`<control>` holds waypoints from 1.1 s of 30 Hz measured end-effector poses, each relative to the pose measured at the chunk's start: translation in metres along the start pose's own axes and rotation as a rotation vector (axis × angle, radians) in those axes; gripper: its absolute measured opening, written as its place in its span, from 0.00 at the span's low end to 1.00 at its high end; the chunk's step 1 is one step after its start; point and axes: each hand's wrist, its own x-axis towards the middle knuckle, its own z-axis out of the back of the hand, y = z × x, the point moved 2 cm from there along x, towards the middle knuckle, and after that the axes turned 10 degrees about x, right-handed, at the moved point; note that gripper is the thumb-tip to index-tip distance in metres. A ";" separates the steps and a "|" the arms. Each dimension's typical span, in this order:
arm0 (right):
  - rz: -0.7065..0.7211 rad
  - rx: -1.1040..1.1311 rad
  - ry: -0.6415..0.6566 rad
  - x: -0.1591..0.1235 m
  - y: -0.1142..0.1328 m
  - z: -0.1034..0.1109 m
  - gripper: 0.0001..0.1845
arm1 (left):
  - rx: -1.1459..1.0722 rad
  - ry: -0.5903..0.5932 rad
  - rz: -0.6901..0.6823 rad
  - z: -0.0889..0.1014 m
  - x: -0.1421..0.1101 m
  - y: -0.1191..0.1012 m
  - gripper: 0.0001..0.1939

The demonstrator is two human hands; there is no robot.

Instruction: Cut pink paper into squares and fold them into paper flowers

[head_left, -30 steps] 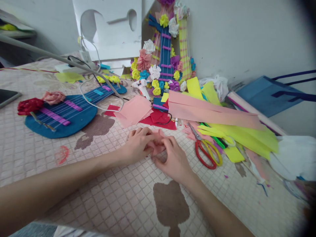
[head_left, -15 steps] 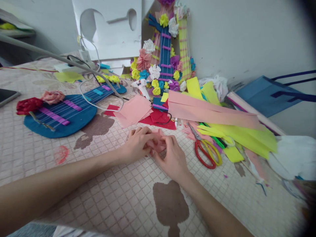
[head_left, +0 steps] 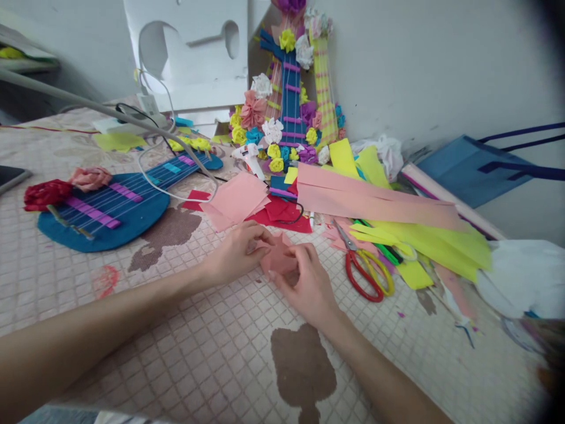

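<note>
Pink paper (head_left: 278, 254), held two-handed

Pointed-edged piece at the clock's hub, over the patterned cloth (head_left: 212, 347). Looks light, soft, easily creased; probably best taken lightly by the edges. Left hand (head_left: 236, 253) at nine: thumb and fingertips drawn close, pinching the left edge. Right hand (head_left: 308, 281) at four: half curled, gripping the right side between thumb and fingers.

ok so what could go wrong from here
The pink piece between the left hand and right hand looks thin, so a firm tug might tear or crease it. The scissors lie just right of the right hand, and a sideways move could knock them. The white cable crosses over the blue guitar shape in this view, so it might snag the strings.
</note>
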 end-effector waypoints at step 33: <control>0.087 0.204 -0.157 0.002 0.008 0.023 0.14 | -0.234 0.091 -0.045 0.004 -0.009 -0.019 0.10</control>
